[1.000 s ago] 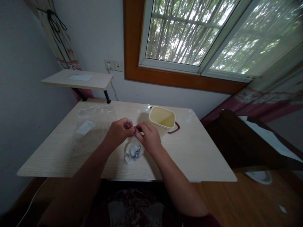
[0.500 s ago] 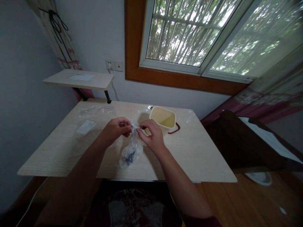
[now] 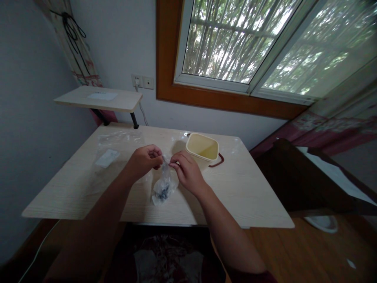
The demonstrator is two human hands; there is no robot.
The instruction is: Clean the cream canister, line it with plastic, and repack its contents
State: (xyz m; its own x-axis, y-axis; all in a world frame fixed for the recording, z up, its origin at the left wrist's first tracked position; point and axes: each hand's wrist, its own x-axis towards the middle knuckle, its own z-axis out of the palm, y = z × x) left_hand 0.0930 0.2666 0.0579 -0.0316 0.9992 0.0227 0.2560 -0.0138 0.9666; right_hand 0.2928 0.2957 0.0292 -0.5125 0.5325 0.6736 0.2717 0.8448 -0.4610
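A small clear plastic bag (image 3: 163, 188) hangs just above the table, with dark bits that I cannot make out in its lower part. My left hand (image 3: 149, 158) is closed in a pinch on the bag's gathered neck. At the right side of that neck is my right hand (image 3: 186, 169), thumb and fingertips pressed together; its fingertips touch the plastic. Behind my right hand stands a cream rectangular bin (image 3: 203, 147), its mouth facing up, with a brown handle (image 3: 218, 161) at its right side.
A large flat clear plastic bag with a white label (image 3: 107, 158) lies on the left of the wooden table (image 3: 247, 196). A raised shelf (image 3: 97, 98) bearing a paper stands at the back left. Wall and window rise behind.
My right fingers have shifted slightly on the bag's neck. The bag's lower part has swung and turned a little to the right. My left hand stays nearly still.
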